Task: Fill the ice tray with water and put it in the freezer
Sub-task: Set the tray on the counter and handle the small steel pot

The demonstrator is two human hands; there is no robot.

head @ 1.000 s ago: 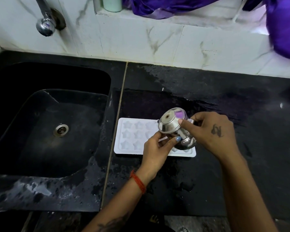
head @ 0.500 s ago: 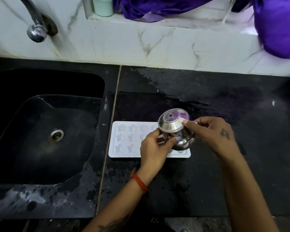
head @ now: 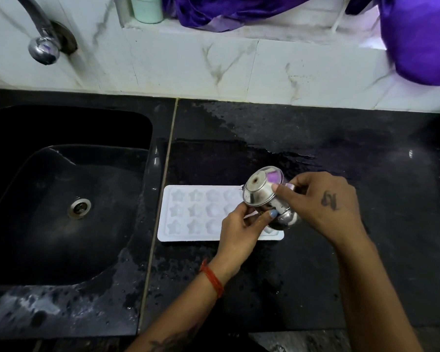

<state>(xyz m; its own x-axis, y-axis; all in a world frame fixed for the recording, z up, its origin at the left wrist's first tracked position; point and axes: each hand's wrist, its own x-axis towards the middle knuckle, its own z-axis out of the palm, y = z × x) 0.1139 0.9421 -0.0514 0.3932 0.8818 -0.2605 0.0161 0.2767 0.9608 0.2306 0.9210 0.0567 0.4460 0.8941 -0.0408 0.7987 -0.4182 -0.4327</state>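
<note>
- Both your hands, left [head: 240,224] and right [head: 323,204], grip a tipped steel pot [head: 267,196], fingers curled round it.
- It hangs over the white ice tray [head: 188,212] on the wet tabletop [head: 341,262].

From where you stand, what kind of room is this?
Most likely a home kitchen: a black sink with a tap above it, a wet black counter, and an ice tray being filled from a steel pot.
</note>
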